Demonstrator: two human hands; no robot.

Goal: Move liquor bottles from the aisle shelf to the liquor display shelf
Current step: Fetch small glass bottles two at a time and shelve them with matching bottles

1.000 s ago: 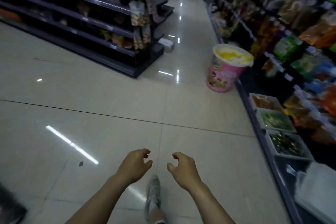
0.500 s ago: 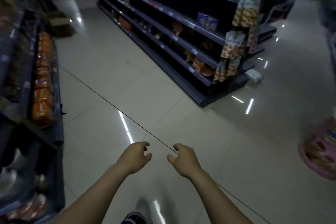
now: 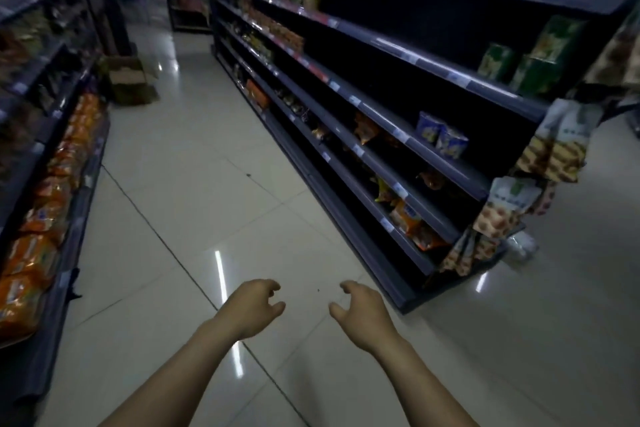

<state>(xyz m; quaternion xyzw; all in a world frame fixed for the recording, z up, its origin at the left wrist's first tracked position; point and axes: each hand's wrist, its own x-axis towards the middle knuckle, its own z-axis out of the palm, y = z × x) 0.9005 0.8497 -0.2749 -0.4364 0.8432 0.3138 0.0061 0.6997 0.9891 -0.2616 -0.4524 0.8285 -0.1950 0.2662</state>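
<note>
View from a head-worn camera, looking down a dim shop aisle. Two bare forearms reached forward from the bottom edge. The left hand [image 3: 252, 308] and the right hand [image 3: 363, 317] hovered side by side above the floor, apart from each other, thumbs turned inward. The fingers of both were loosely curled and held nothing.

The pale glossy tiled floor [image 3: 194, 184] showed streaks of reflected ceiling light. A long dark shelving unit [image 3: 408, 184] ran along the right, only partly stocked: two blue tubs [image 3: 441, 137] stood on a middle shelf, green boxes [image 3: 530, 59] higher up, and orange snack packets [image 3: 408, 218] lay near the bottom. Patterned snack bags [image 3: 550, 152] hung down the near end of this unit.

On the left, a lower shelf [image 3: 74, 218] carried a long row of orange packets [image 3: 38, 253]. An open cardboard box [image 3: 128, 80] sat on the floor farther down the aisle, beside the left shelving.

Where the liquor bottles stood could not be told from this view; the goods in sight were blurred.
</note>
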